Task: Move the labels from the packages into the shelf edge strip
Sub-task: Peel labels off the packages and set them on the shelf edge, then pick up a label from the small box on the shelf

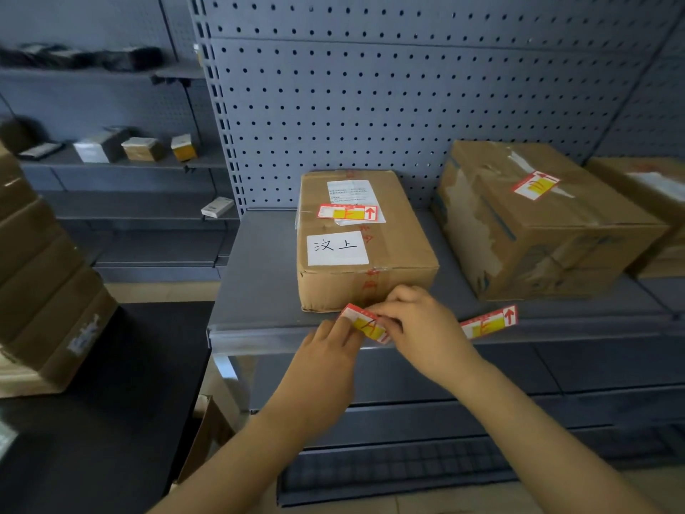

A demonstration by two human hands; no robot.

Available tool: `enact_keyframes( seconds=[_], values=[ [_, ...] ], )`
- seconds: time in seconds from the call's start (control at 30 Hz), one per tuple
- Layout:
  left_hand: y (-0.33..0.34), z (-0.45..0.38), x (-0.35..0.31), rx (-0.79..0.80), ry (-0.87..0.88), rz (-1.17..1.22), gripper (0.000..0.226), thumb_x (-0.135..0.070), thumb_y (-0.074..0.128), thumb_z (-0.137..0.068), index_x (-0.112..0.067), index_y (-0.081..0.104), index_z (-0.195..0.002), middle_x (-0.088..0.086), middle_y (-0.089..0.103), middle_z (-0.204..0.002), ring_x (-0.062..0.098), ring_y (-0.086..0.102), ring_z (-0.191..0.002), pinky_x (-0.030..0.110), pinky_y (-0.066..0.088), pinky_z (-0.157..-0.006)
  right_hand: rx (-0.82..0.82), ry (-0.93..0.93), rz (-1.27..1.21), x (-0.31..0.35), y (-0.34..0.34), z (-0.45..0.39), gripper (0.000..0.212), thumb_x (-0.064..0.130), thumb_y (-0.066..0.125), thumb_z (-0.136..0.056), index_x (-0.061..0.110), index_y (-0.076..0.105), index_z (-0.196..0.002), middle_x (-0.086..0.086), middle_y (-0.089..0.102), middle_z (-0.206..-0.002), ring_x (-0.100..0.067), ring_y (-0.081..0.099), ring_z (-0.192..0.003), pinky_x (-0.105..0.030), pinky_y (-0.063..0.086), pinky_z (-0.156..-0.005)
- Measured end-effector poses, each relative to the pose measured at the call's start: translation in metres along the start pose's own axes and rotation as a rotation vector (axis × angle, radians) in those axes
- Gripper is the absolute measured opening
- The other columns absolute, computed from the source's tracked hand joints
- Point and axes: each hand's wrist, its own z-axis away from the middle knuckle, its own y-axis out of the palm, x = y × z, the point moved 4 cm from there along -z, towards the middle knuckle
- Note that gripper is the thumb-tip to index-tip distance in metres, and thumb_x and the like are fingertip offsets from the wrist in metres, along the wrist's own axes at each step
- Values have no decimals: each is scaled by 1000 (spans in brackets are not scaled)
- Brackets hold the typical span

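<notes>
Both my hands pinch one red, white and yellow label marked A [365, 322] at the shelf edge strip [259, 337]. My left hand [331, 343] holds its lower left end, my right hand [419, 320] its right end. A second label marked E [489, 322] sits tilted in the strip to the right. The middle cardboard package [370, 254] lies just behind my hands, with a label [347, 212] on its top. The right package [548, 224] carries another label [535, 185].
A third carton [656, 194] stands at the far right of the grey shelf [259, 276]. A pegboard wall [407, 105] backs it. Stacked cartons [40, 276] rest on a black table [92, 421] at left. Small boxes [142, 148] sit on far shelves.
</notes>
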Motion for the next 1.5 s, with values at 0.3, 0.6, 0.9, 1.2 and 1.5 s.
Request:
enact_keyframes(
  seconds=[0.3, 0.6, 0.9, 1.2, 1.5],
  values=[
    [-6, 0, -2, -30, 52, -62, 41, -6, 75, -65, -14, 63, -103, 7, 64, -101, 23, 62, -74, 32, 53, -60, 4, -28, 100, 8, 0, 6, 40, 18, 52, -94, 29, 51, -133, -4, 54, -107, -23, 49, -103, -39, 50, -79],
    [-36, -25, -29, -54, 182, -137, 25, -7, 79, -60, -15, 67, -80, 4, 64, -73, 24, 61, -59, 33, 47, -47, -136, 86, 118, -1, -31, 43, 29, 17, 60, -84, 19, 65, -113, -4, 66, -105, -27, 52, -102, -40, 44, -86],
    [-24, -89, -122, 12, 502, 14, 33, -30, 53, -90, -21, 51, -122, 2, 62, -115, 23, 57, -104, 35, 43, -86, -153, 495, 68, -69, -90, 132, 26, 31, 59, -89, 26, 62, -115, 3, 64, -114, -16, 57, -106, -35, 51, -85],
    [40, -139, -300, 140, 810, 186, 32, -32, 48, -94, -23, 51, -125, -4, 60, -123, 15, 55, -110, 30, 42, -92, -264, 852, 136, -167, -157, 271, 27, 29, 59, -90, 25, 62, -116, 1, 63, -111, -17, 59, -101, -38, 52, -85],
    [83, -188, -489, 216, 963, 200, 26, -36, 49, -93, -24, 57, -114, -4, 64, -110, 16, 58, -98, 31, 46, -83, -360, 1033, 216, -266, -241, 393, 26, 26, 58, -88, 24, 63, -113, 1, 64, -106, -18, 59, -99, -38, 51, -82]
  ],
)
